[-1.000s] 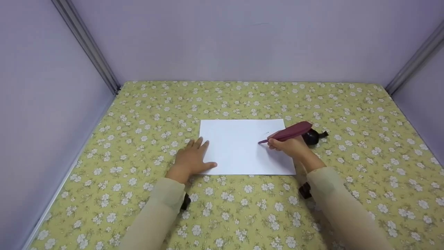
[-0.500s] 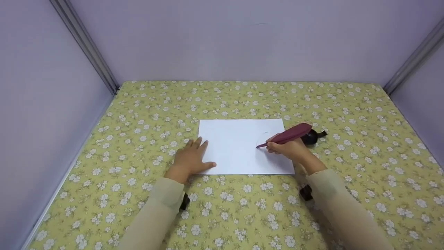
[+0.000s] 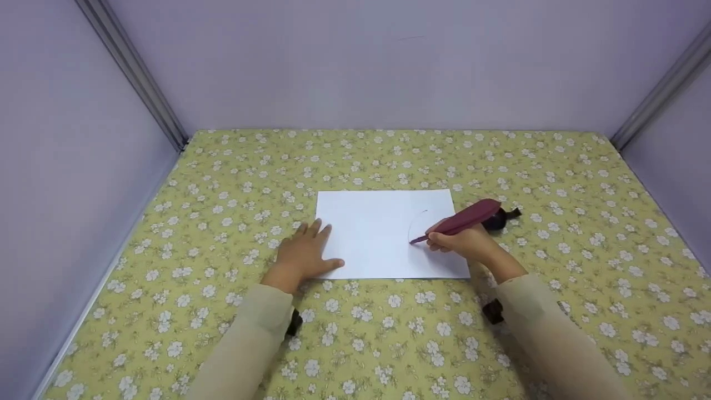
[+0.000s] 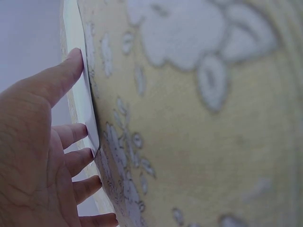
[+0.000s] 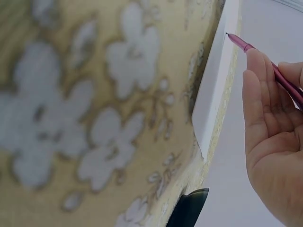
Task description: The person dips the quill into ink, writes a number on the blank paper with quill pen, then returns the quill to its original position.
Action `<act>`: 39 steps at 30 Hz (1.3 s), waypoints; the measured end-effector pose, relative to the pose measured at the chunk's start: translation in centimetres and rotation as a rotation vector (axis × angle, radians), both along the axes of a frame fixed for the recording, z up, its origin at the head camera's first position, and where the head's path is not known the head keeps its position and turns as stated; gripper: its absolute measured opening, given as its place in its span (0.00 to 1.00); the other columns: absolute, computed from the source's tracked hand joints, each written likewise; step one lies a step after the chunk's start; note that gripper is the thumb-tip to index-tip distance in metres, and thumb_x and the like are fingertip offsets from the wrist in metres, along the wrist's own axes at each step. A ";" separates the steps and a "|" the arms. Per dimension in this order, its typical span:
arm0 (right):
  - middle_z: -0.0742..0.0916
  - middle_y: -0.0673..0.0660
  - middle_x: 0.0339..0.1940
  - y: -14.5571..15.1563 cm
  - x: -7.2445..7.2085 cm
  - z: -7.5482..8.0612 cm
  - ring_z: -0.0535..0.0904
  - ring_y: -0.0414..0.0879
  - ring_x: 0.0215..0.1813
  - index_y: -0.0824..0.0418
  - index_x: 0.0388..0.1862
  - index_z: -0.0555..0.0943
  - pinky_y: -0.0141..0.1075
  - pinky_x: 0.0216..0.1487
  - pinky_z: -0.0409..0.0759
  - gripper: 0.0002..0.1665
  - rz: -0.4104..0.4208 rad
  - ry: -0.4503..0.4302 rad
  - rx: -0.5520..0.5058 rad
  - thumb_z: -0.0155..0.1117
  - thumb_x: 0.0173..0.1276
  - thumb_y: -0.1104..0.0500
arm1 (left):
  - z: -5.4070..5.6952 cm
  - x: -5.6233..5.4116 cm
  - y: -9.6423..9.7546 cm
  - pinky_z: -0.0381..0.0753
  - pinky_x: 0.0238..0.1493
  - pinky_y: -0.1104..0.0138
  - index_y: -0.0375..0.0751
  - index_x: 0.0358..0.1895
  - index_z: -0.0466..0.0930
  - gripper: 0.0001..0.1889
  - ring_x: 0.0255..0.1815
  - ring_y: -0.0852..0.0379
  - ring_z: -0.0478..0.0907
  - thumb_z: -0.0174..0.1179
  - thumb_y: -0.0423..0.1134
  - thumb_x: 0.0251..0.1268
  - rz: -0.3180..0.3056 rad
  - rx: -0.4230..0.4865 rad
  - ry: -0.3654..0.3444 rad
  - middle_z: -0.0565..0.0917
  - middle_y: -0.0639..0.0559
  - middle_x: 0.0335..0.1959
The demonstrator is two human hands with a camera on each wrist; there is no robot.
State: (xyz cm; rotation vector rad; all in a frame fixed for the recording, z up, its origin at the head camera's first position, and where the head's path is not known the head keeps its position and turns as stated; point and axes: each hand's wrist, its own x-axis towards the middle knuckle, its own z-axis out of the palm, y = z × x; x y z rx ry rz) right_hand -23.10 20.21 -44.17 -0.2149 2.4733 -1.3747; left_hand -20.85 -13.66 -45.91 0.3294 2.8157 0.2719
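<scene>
A white sheet of paper [image 3: 372, 233] lies on the flowered tablecloth. My right hand [image 3: 464, 243] pinches a dark red feather-shaped pen [image 3: 466, 218] between thumb and fingers, its tip on the sheet right of centre. A thin curved line [image 3: 411, 225] runs up from the tip. In the right wrist view the pen [image 5: 247, 46] shows its purplish-red barrel and dark point against the paper [image 5: 215, 80]. My left hand [image 3: 303, 255] rests spread over the sheet's lower left corner, thumb and fingertips touching paper and cloth. The left wrist view shows that hand [image 4: 42, 142] with fingers apart.
A glossy black rounded object [image 3: 494, 220] with a short stem-like end stands just behind my right hand, partly hidden. Pale walls [image 3: 355, 72] with grey metal corner posts enclose the table's back and sides. The yellow tablecloth [image 3: 355, 344] has white flowers.
My right hand has drawn the pen tip down and slightly left, and the curved line on the paper has grown longer. My left hand stays in place on the sheet.
</scene>
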 end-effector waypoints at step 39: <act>0.88 0.61 0.35 3.5 1.8 0.3 0.85 0.50 0.39 0.71 0.44 0.82 0.42 0.41 0.83 0.16 0.021 0.001 0.036 0.62 0.69 0.57 | 0.5 0.2 0.1 0.53 0.66 0.40 0.45 0.76 0.49 0.47 0.75 0.39 0.43 0.53 0.67 0.61 0.001 0.010 0.007 0.46 0.45 0.77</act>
